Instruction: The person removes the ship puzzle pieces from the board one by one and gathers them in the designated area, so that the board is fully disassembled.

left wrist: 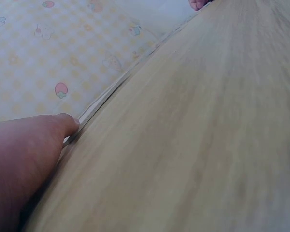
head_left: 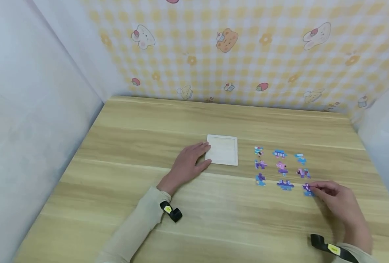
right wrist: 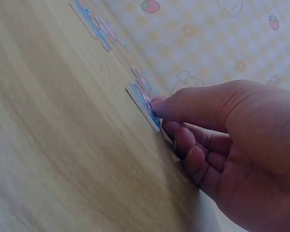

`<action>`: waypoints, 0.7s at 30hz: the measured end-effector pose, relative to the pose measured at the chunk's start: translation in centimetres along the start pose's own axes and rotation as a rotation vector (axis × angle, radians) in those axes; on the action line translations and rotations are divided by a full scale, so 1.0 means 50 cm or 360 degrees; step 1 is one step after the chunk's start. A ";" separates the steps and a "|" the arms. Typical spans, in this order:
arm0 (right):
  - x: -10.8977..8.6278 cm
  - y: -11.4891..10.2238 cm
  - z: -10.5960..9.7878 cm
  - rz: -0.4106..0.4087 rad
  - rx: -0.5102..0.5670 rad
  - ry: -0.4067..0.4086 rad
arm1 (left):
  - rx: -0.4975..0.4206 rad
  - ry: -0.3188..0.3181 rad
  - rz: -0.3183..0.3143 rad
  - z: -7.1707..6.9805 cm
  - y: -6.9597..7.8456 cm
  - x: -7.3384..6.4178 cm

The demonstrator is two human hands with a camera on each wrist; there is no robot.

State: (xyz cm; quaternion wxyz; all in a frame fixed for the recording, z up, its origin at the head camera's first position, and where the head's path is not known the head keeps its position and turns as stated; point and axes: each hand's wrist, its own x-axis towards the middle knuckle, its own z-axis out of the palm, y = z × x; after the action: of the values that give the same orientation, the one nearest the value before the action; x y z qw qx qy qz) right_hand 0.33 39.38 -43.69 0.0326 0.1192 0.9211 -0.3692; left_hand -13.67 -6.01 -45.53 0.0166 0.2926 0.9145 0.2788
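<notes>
A white square puzzle frame (head_left: 224,150) lies flat on the wooden table. My left hand (head_left: 190,162) rests at its left edge, fingertips on the rim and thumb near the lower left corner. To the right of the frame, several blue, purple and pink jigsaw pieces (head_left: 282,168) are laid out in rows, apart from each other. With thumb and forefinger, my right hand (head_left: 340,201) pinches the right side of the lower right jigsaw piece (right wrist: 140,100), close over the table. The other fingers of that hand are curled in.
The wooden table (head_left: 142,128) meets a yellow checked cloth (head_left: 197,47) with cartoon prints at its back edge. A white wall (head_left: 33,91) stands along the left side. Each wrist wears a black strap (head_left: 171,211).
</notes>
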 end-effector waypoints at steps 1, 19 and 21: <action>-0.002 0.000 0.001 0.0002 0.0011 0.0003 | 0.0007 0.0002 0.0009 -0.002 0.001 0.001; -0.002 -0.004 0.002 0.0061 0.0030 0.0007 | 0.0042 -0.0024 0.0011 -0.010 0.003 0.004; -0.001 -0.005 0.001 0.0060 0.0023 0.0005 | 0.0041 -0.0024 0.0003 -0.009 0.003 0.002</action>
State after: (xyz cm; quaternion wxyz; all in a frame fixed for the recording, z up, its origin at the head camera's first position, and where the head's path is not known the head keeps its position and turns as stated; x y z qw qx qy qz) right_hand 0.33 39.14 -43.55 0.0371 0.1373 0.9161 -0.3749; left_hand -13.76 -6.09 -45.05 0.0197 0.2957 0.9176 0.2649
